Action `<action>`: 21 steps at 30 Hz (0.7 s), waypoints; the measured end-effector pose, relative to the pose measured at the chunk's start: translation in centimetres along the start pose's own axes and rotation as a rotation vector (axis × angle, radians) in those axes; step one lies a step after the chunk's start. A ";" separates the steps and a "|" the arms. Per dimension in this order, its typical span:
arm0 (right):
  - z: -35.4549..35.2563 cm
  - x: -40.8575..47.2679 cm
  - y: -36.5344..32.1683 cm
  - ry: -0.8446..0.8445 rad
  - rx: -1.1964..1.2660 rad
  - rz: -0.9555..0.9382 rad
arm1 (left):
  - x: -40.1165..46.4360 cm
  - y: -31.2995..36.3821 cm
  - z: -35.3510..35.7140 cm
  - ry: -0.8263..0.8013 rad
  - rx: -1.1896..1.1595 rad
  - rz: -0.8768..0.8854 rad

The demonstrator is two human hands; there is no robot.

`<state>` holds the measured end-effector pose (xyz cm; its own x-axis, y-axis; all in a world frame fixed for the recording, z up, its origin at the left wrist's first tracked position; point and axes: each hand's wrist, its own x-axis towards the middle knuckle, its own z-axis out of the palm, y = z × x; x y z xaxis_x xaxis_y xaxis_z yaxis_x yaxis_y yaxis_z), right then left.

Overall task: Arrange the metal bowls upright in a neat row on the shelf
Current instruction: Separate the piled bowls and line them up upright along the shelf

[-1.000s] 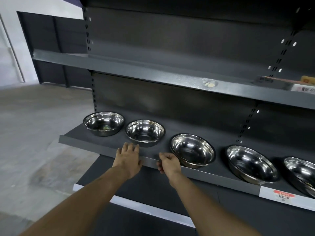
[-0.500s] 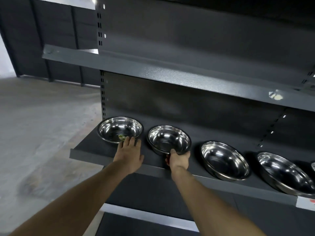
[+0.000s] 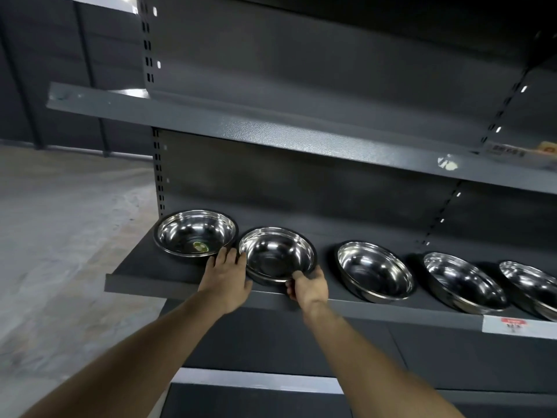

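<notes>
Several shiny metal bowls stand upright in a row on the dark shelf [image 3: 156, 274]. The leftmost bowl [image 3: 195, 232] has a small round sticker inside. The second bowl [image 3: 276, 253] is tipped slightly toward me. My right hand [image 3: 308, 286] pinches its front rim, thumb over the edge. My left hand [image 3: 226, 274] lies flat against that bowl's left side, fingertips between the two left bowls. A third bowl [image 3: 373, 271], a fourth [image 3: 462, 282] and a fifth [image 3: 532, 286], cut off at the right edge, follow.
An upper shelf [image 3: 271, 131] juts out above the bowls. A price tag [image 3: 512, 324] sticks to the shelf's front lip at right. Bare concrete floor [image 3: 60, 236] lies to the left. A lower shelf edge [image 3: 256, 380] shows below my arms.
Both hands moved from the shelf's front lip up to the second bowl. My right hand took hold of its rim and the bowl now tilts. The view shifted left and closer.
</notes>
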<state>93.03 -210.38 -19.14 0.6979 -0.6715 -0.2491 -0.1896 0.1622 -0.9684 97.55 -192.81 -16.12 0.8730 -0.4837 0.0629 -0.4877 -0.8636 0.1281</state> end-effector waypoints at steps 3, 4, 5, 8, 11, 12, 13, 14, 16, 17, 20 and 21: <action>-0.8 -0.8 0.4 0.014 0.009 0.001 | -0.9 0.5 -0.5 0.001 0.014 0.002; -1.0 -0.9 0.5 0.017 0.001 0.004 | -1.2 0.6 -0.5 0.005 0.019 0.002; -1.2 -1.0 0.5 0.014 -0.009 0.006 | -1.5 0.7 -0.5 0.008 0.024 0.000; -1.5 -1.2 0.2 -0.019 -0.008 0.021 | -2.7 1.0 -0.3 0.007 0.035 -0.008; -1.5 -2.0 0.0 0.070 -0.149 -0.005 | -3.9 0.9 -0.3 0.016 0.051 -0.019; -1.5 -2.5 0.2 0.146 -0.231 -0.029 | -4.3 0.7 -0.4 0.011 0.056 -0.029; -1.4 -3.3 0.2 0.214 -0.273 -0.070 | -4.8 0.5 -0.4 0.001 0.063 -0.043; -1.1 -4.2 0.3 0.244 -0.267 -0.135 | -5.3 0.3 -0.5 -0.011 0.073 -0.059; 0.0 -5.7 0.4 0.201 -0.241 -0.270 | -6.3 -0.4 -0.6 -0.029 0.097 -0.096; 0.8 -6.3 0.5 0.154 -0.237 -0.312 | -6.8 -0.8 -0.7 -0.033 0.110 -0.116; 3.5 -7.4 0.6 -0.032 -0.231 -0.355 | -8.4 -2.2 -0.9 -0.039 0.135 -0.175; 4.5 -7.8 0.7 -0.102 -0.228 -0.328 | -8.8 -2.8 -1.0 -0.044 0.142 -0.196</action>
<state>90.57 -201.75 -17.95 0.8093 -0.5843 0.0607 -0.0864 -0.2206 -0.9715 91.22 -186.00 -16.08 0.9513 -0.3081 0.0069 -0.3081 -0.9513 -0.0065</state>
